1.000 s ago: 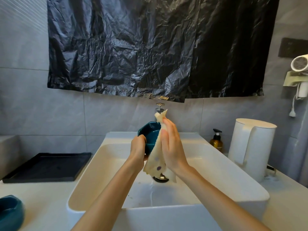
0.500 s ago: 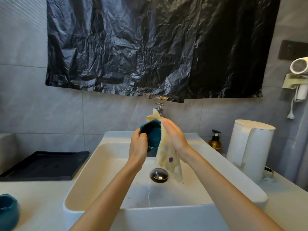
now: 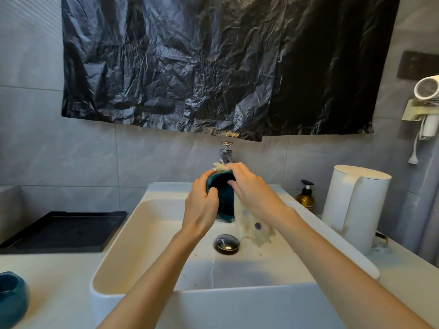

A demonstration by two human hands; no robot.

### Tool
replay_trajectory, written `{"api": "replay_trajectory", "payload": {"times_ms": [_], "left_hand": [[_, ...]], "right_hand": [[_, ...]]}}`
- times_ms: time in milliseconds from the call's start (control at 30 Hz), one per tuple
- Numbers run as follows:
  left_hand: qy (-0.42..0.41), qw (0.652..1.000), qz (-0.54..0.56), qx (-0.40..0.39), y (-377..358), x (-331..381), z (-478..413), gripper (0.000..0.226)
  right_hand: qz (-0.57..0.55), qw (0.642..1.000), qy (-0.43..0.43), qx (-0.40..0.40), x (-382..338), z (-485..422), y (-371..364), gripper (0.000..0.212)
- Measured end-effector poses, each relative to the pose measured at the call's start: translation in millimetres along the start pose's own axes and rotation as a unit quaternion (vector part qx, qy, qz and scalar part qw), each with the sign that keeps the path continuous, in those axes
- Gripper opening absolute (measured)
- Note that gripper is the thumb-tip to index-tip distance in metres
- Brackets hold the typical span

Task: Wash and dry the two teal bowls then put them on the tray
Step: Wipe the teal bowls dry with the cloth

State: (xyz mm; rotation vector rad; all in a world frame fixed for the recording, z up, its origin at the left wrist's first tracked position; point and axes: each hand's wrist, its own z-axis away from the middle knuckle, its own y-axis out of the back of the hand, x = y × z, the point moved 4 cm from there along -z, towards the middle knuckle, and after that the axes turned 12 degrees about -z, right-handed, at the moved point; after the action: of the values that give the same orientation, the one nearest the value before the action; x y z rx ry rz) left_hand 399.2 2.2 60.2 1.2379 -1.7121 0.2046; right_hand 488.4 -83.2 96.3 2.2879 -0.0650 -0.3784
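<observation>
Your white rectangular basin (image 3: 118,257) sits mid-surface, so drips from the work fall into it. The flat black tray (image 3: 59,233) waits at far left, no bowl on it yet. Your left hand (image 3: 202,207) curls round one glazed teal bowl (image 3: 224,205), tipped on edge above the drain; your right hand (image 3: 251,191) pinches a cream dotted cloth (image 3: 255,230) over its rim, likely drying. The second teal bowl (image 3: 11,298) stands apart at near left.

The first teal bowl (image 3: 224,203) is held tipped on its side above the sink (image 3: 249,302), with a cream dotted cloth (image 3: 256,230) against it. The second teal bowl (image 3: 10,298) sits upright on the desk (image 3: 59,281), near the flat black tray (image 3: 64,231).
</observation>
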Motion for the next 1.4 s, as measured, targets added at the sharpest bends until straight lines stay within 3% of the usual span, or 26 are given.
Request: {"api": "replay_trajectory", "payload": {"times_ms": [100, 200, 300, 400, 567, 600, 700, 767, 867, 933, 1033, 1167, 1267, 1400], "left_hand": [[-0.027, 0.999, -0.023, -0.012, -1.8, 1.2, 1.4, 0.049], [-0.039, 0.999, -0.033, -0.009, -1.5, 1.4, -0.5, 0.051], [-0.029, 0.999, -0.024, 0.003, -1.3, 0.0, -1.4, 0.041], [-0.007, 1.000, -0.021, 0.020, 0.6, -2.4, -2.9, 0.040], [-0.014, 0.999, -0.042, 0.019, 2.1, -2.8, -1.5, 0.041], [-0.019, 0.999, -0.045, 0.015, 1.0, -2.7, -1.1, 0.041], [-0.014, 0.999, -0.048, 0.009, -1.0, -3.4, -2.8, 0.041], [-0.014, 0.998, -0.057, 0.007, -1.0, -4.8, -3.7, 0.041], [-0.026, 0.996, -0.085, -0.003, -1.8, -4.9, -2.4, 0.040], [-0.032, 0.996, -0.086, -0.011, -2.4, -3.6, -0.8, 0.039], [-0.063, 0.991, -0.112, -0.027, -3.3, 0.1, 3.3, 0.037], [-0.099, 0.984, -0.135, -0.055, -8.0, 3.7, 9.7, 0.019], [-0.091, 0.979, -0.165, -0.078, -11.5, 1.5, 10.1, 0.008], [-0.092, 0.976, -0.184, -0.067, -11.3, 2.7, 10.8, 0.019]], "right_hand": [[0.137, 0.987, 0.058, -0.051, -0.8, -7.2, 4.4, 0.038], [0.126, 0.987, 0.072, -0.064, -0.6, -8.2, 11.6, 0.048], [0.082, 0.995, 0.049, 0.025, 5.4, 0.0, 21.2, 0.049], [0.020, 0.993, -0.035, 0.111, 19.6, 12.2, 25.5, 0.047], [-0.175, 0.949, -0.124, 0.232, 23.6, 5.6, 49.6, 0.041], [-0.215, 0.948, -0.120, 0.202, 18.2, -1.4, 51.9, 0.041], [-0.282, 0.955, -0.095, -0.001, 0.3, -11.8, 36.1, 0.063], [-0.264, 0.954, -0.092, -0.110, -3.2, -4.3, 17.9, 0.063], [-0.257, 0.946, -0.129, -0.147, 8.5, 7.3, 8.2, 0.063], [-0.189, 0.969, -0.080, -0.139, 10.6, 10.1, 9.7, 0.070], [-0.059, 0.994, -0.009, -0.093, 13.3, 9.0, 12.6, 0.050], [0.175, 0.978, 0.114, -0.015, 2.5, 5.4, 13.1, 0.025], [0.238, 0.944, 0.230, 0.016, -1.7, 6.1, 4.0, 0.015], [0.182, 0.963, 0.199, 0.019, 5.7, 5.6, -0.2, 0.012]]}}
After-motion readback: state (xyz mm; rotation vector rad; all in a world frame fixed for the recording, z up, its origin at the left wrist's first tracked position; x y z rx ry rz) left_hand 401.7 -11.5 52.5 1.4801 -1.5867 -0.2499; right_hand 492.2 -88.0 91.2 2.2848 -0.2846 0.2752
